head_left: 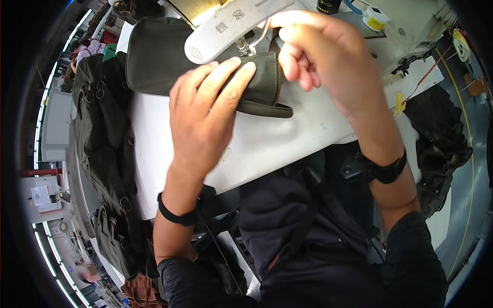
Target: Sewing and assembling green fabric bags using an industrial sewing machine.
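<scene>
My left hand (204, 113) presses over an olive fabric pouch (154, 51) on the white sewing table (277, 143), its fingertips on top and its thumb hidden. The pouch lies under the sewing machine's pale head (215, 38), beside the metal presser foot (245, 47). A brown zipper (278, 87) runs down the pouch's right side. My right hand (326, 56) is raised just right of the needle area, fingers curled near the zipper's upper end; I cannot make out what, if anything, is between them.
Olive bags (102, 149) with metal rings pile along the left; more dark fabric (436, 138) lies at the right. A dark canister (327, 5) and small white container (375, 19) stand at the back. A co-worker (84, 49) is at the upper left. A yellow-lined aisle (465, 164) runs right.
</scene>
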A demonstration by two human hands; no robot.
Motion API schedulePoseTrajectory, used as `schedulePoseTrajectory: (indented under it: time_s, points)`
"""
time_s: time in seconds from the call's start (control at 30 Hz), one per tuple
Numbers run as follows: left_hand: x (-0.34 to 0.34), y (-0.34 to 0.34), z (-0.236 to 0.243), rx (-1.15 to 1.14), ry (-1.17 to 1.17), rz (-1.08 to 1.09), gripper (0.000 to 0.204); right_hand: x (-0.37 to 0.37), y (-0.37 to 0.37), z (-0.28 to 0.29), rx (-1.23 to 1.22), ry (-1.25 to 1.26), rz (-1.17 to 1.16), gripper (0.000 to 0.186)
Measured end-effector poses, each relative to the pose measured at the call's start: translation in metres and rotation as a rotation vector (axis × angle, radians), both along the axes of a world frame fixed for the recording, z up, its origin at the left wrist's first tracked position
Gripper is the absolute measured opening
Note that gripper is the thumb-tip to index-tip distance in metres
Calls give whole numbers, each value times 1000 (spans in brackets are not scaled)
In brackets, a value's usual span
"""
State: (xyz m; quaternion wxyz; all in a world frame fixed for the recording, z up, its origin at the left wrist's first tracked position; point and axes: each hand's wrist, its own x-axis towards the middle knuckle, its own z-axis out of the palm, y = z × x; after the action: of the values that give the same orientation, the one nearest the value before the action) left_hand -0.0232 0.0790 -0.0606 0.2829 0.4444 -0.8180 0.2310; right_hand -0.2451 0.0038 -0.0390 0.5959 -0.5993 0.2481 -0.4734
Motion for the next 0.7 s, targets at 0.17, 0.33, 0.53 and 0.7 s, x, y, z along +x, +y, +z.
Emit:
schedulePoseTrajectory:
  time_s: [0.17, 0.33, 0.53, 0.7]
  points:
    - [-29, 19, -1, 28, 1, 205, 50, 15, 20, -29, -823, 403, -494, 26]
    - [-31, 17, -1, 28, 47, 210, 49, 12, 23, -34, -969, 632, -547, 35]
    - [-27, 17, -4, -13, 56, 188, 56, 13, 22, -35, -988, 682, -532, 34]
    - [-23, 15, -3, -1, 60, 172, 48, 11, 20, -39, -973, 669, -499, 35]
